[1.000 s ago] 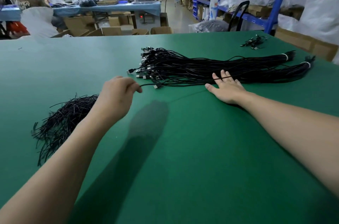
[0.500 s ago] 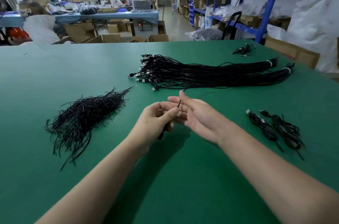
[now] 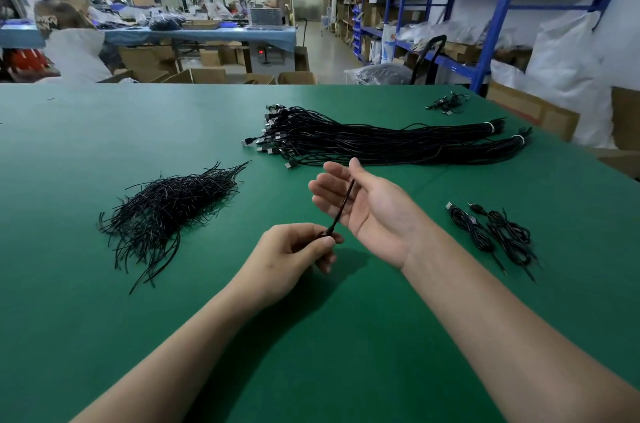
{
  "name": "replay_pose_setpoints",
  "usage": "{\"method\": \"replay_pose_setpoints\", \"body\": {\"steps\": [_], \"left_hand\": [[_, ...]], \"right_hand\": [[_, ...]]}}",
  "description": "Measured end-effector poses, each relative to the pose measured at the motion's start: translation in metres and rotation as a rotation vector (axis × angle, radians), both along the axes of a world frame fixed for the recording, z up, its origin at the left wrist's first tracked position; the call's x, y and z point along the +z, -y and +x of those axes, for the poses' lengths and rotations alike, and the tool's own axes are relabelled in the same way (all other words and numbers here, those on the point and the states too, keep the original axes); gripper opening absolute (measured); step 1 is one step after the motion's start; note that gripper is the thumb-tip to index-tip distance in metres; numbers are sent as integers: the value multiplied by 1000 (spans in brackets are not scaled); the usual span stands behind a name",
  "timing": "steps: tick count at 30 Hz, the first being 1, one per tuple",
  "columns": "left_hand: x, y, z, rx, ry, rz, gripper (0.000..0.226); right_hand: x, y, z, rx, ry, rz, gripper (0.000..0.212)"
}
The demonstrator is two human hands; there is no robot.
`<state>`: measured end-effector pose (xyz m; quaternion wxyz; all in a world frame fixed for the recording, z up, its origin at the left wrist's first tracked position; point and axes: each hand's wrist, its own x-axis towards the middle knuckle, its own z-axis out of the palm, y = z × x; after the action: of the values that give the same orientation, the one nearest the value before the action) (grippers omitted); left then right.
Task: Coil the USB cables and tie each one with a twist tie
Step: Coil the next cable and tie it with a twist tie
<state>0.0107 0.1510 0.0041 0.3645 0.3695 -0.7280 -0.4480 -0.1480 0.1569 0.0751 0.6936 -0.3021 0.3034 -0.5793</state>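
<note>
**One cable in hand, coil not started**

The left hand (image 3: 298, 249) pinches a black USB cable (image 3: 343, 206) between thumb and forefinger, above the green table (image 3: 104, 336). The cable runs up across the right hand (image 3: 367, 207), which is palm up with fingers spread and relaxed, gripping nothing. It is probably a cable and not a tie, but the strand is thin and its far end is hidden.

To do this step well, keep the left pinch firm as an anchor and wrap even loops over the right fingers. Keep the loops small like the two coiled cables (image 3: 491, 232) at right, then hold them closed. The pile of twist ties (image 3: 169, 207) is near on the left for the next reach. The loose cable bundle (image 3: 381, 145) lies behind the hands, banded white at its far end.

Writing: nothing readable on the cables or ties. The lettering on a distant person's shirt is blurred.
</note>
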Motion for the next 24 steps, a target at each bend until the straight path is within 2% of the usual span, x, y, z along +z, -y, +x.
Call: {"method": "replay_pose_setpoints", "body": {"steps": [7,11,19,21,24], "left_hand": [[-5,-4,2,-49,-4,19,12],[-3,-6,1,-63,6,-24,13],[1,-9,2,-73,26,4,12],[4,-8,6,-150,75,27,16],[16,-4,24,-354,126,161,32]], "right_hand": [[-12,-15,3,-16,-44,-3,40],[-10,-21,2,18,-163,-32,38],[-3,-24,1,-53,-98,-6,31],[-2,-26,4,-6,-110,-7,28],[6,-29,3,132,-215,-61,26]]}}
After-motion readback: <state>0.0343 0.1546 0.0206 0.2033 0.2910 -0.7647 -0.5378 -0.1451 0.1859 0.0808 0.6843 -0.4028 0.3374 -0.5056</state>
